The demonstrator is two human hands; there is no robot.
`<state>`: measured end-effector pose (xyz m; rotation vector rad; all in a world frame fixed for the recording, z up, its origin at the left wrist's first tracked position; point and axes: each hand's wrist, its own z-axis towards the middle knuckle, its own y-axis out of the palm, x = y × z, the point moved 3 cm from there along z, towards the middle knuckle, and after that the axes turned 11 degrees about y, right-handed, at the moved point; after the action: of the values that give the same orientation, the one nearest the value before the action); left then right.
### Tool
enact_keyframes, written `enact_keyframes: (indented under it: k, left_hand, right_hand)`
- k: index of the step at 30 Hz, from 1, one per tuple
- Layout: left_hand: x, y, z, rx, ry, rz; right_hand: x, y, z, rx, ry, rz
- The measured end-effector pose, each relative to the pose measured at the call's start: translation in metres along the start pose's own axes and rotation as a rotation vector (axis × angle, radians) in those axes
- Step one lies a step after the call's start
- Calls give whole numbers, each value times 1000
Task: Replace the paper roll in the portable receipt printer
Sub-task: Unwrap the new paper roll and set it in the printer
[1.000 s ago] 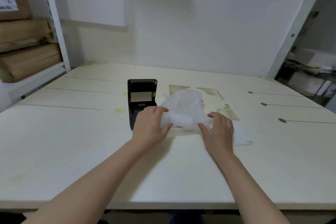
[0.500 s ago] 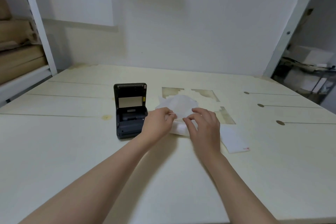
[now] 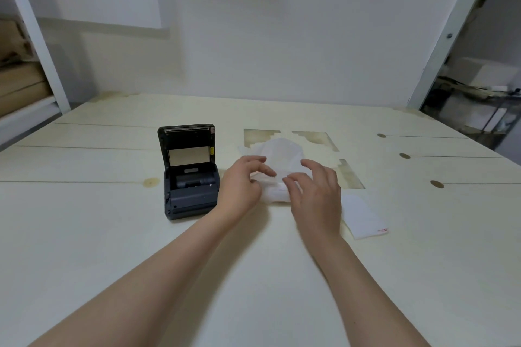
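Working at the white wrapper (image 3: 277, 153) on the tabletop (image 3: 112, 234), my left hand (image 3: 239, 184) and right hand (image 3: 317, 194) pinch it with curled fingers around what I take for the new paper roll (image 3: 275, 193). Left of them, the receipt printer (image 3: 189, 172) stands lid-up. Tugging hard could send the roll rolling away.

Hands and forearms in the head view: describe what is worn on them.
Nothing is worn. The left hand and right hand are bare, with no gloves, and no rings or watch that I can see. Both forearms are uncovered as far as the bottom edge of the picture; no sleeve shows.
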<state>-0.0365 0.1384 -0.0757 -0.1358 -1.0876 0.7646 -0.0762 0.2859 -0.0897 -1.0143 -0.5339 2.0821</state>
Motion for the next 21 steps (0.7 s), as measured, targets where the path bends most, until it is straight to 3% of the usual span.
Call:
enact_keyframes:
  k: [2, 9, 15, 18, 21]
  left_hand:
    - [-3, 4, 1, -55, -23, 53]
    - [-8, 13, 3, -292, -17, 96]
    - [-15, 14, 1, -357, -32, 120]
    - [-14, 12, 1, -322, -63, 95]
    - [-10, 8, 2, -275, -71, 28]
  right_hand:
    - [2, -1, 3, 32, 1, -43]
    - [1, 5, 2, -166, -68, -140]
    - [-7, 20, 6, -242, -82, -288]
    - [-4, 14, 6, -161, -105, -161]
    - [-2, -8, 10, -77, -94, 175]
